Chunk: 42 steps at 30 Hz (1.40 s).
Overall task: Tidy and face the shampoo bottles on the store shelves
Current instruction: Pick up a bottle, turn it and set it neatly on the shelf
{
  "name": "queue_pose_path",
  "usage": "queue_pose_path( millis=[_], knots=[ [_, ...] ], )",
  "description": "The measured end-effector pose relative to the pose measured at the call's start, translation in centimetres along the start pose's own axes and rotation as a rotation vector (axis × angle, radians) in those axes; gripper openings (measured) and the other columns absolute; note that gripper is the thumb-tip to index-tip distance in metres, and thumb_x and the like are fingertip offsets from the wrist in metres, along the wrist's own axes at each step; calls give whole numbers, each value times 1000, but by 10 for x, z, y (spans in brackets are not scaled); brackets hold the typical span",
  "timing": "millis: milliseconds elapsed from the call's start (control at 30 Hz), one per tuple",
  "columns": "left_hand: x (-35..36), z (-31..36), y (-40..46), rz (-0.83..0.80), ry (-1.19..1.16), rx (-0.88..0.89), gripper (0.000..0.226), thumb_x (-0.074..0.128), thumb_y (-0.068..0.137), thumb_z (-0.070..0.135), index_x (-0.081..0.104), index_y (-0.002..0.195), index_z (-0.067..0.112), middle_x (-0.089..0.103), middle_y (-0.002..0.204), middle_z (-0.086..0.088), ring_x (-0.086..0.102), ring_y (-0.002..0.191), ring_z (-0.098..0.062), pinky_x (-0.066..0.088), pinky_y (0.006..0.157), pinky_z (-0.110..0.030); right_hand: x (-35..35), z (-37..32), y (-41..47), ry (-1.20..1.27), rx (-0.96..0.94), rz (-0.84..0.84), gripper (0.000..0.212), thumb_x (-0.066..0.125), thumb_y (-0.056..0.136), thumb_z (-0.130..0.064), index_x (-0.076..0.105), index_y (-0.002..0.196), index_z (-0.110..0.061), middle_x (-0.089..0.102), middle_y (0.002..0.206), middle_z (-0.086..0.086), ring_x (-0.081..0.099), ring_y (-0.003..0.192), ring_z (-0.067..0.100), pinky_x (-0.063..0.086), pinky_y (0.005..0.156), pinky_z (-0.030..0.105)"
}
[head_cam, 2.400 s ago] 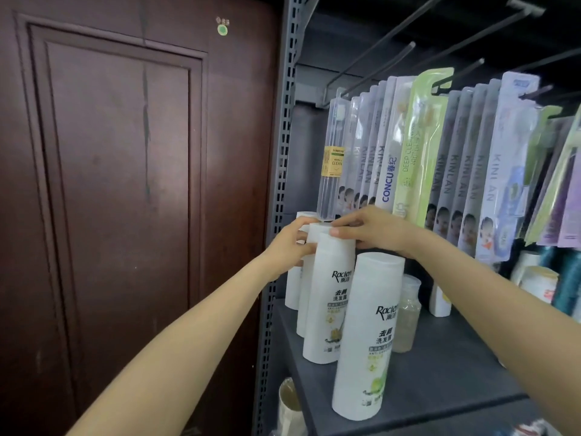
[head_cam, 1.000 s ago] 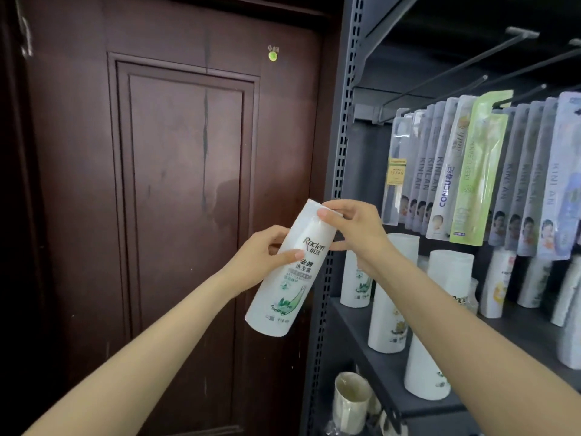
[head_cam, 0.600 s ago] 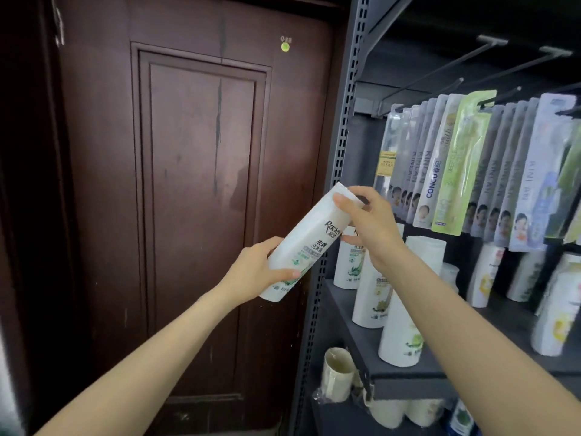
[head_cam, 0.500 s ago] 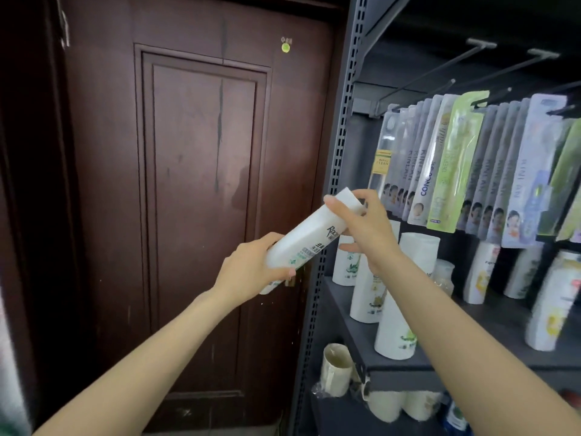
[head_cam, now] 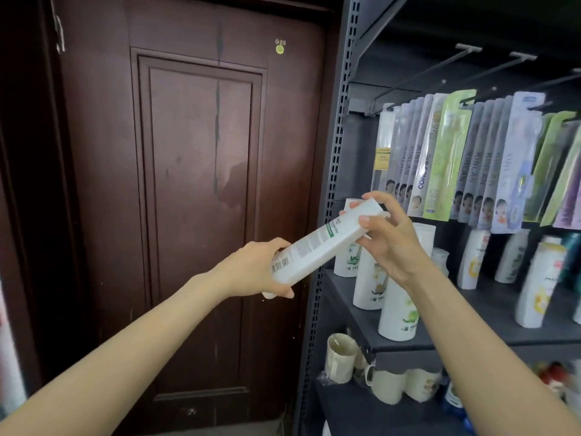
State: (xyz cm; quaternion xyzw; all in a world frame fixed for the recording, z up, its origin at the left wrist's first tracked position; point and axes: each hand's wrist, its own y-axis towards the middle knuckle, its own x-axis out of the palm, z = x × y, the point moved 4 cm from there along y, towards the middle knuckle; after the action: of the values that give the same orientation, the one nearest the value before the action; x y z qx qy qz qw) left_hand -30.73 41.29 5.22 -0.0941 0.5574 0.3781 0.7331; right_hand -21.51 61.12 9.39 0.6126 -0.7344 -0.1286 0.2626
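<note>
White shampoo bottle [head_cam: 317, 243] held off the shelf [head_cam: 490, 313], tilted — cap end toward 2 o'clock, barcode side up. Left hand [head_cam: 261, 269] grips its base; right hand [head_cam: 386, 237] pinches the cap end. Three matching bottles [head_cam: 371, 284] stand on the shelf at 3 o'clock.

A: How's the light?
B: Dim; the door [head_cam: 195, 215] shows a soft sheen, the upper shelving falls into shadow.
A: Sharpness?
B: Bottles at right [head_cam: 540, 291] smear, edges bow outward.
</note>
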Motion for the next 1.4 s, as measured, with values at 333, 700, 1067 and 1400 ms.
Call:
queue_pose_path(
  millis=[333,700,1067,1400],
  knots=[
    [-15,-3,-4,492,196,28,78,78,63,41,40,131,28,40,112,6,31,104,-12,45,66,-28,-13,-1,-12,-66,47,-36,78,75,60,-5,52,132,-24,68,114,8,63,109,26,52,93,39],
    [-15,-6,3,569,122,31,73,78,63,34,43,127,28,41,112,5,25,100,-8,40,64,-25,-6,-8,-10,-85,38,16,72,70,68,3,51,133,-24,67,117,9,65,107,23,55,87,34],
    [2,-5,17,65,-502,68,59,80,69,23,55,122,32,63,110,12,59,103,-5,50,88,-25,1,-35,8,-169,-33,5,38,68,77,-11,61,115,-18,69,94,2,65,102,23,56,85,40],
    [-9,49,67,57,-559,106,43,69,82,22,53,122,30,68,105,1,65,98,-15,54,87,-42,-2,-31,36,-428,-35,149,29,69,82,-3,58,108,-11,64,93,1,65,86,17,60,64,33]
  ],
)
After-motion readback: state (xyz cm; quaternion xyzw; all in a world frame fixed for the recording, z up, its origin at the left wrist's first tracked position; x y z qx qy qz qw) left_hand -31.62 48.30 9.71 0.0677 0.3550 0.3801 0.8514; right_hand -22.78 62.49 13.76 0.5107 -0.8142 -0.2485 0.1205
